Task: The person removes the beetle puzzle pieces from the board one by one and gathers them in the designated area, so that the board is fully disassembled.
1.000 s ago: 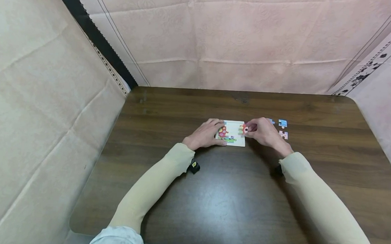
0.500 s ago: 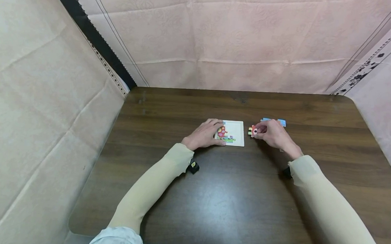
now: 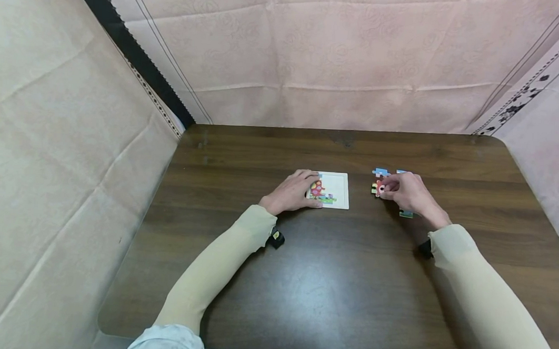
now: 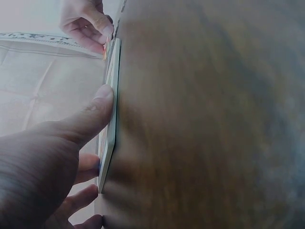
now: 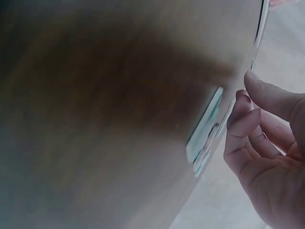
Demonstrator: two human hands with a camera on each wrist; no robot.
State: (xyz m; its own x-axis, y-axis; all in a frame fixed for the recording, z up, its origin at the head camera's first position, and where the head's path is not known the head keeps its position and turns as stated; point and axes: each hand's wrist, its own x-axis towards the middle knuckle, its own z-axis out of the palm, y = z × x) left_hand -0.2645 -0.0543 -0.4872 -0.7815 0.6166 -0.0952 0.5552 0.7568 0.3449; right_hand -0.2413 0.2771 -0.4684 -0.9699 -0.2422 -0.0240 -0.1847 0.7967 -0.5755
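A white puzzle board (image 3: 340, 191) lies flat near the middle of the table, with part of a red and green picture showing along its left side. My left hand (image 3: 294, 190) holds the board's left side, the thumb along the near edge and the fingers over the far left. In the left wrist view the thumb (image 4: 93, 114) lies on the board's edge. Off to the board's right, my right hand (image 3: 413, 193) pinches a red and yellow-green puzzle piece (image 3: 376, 188) between thumb and fingers. The fingers cover part of that piece.
Around the right hand lie other loose pieces: a blue one (image 3: 381, 172), another blue one (image 3: 401, 172) partly behind the hand, and a green-blue one (image 3: 406, 214) near the wrist. The brown wooden table (image 3: 302, 281) ends at a cloth-covered wall (image 3: 338, 56).
My right hand has carried the red puzzle piece from over the board's right edge to the right, among the loose pieces. The left hand and the board have stayed put.
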